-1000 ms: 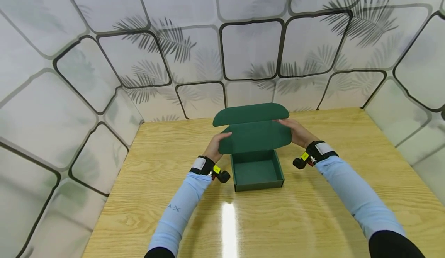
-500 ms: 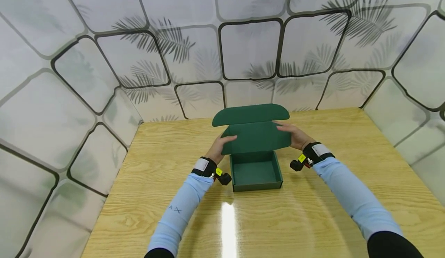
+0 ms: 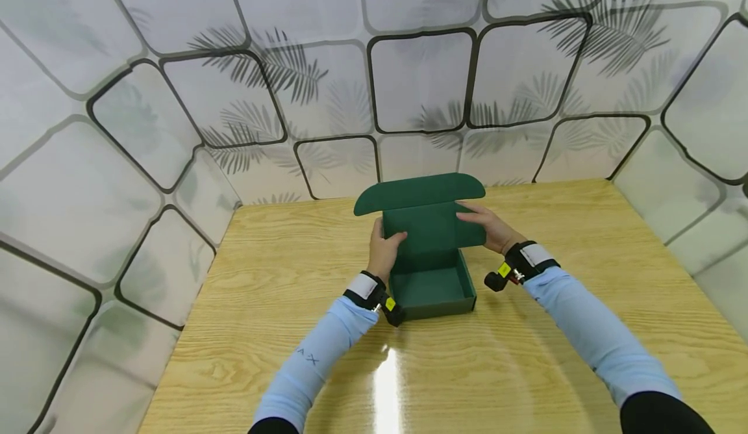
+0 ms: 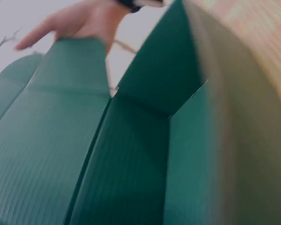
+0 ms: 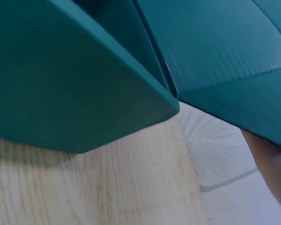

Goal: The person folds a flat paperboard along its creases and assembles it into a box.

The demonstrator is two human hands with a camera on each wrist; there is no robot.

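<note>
A dark green cardboard mailer box [image 3: 432, 291] sits on the table with its lid [image 3: 423, 223] raised and its front tuck flap [image 3: 419, 192] spread outward at the top. My left hand [image 3: 384, 251] grips the lid's left side, thumb on the inner face and fingers around the outer edge. At the other side, my right hand [image 3: 493, 226] holds the right side flap [image 3: 470, 232], which hides part of the palm. The left wrist view looks into the bare inside of the box [image 4: 131, 159], with the right hand [image 4: 84, 21] beyond the flap. The right wrist view shows the outer side wall [image 5: 75, 84].
The light wood table [image 3: 280, 304] extends around the box. Behind it and along both sides hang pale curtains [image 3: 421, 83] printed with dark rounded frames and palm leaves. Each wrist wears a black strap with a small camera [image 3: 497, 282].
My left hand has moved right and inward along the lid's left edge, and the left side flap no longer sticks out. The right hand has shifted slightly left on its flap.
</note>
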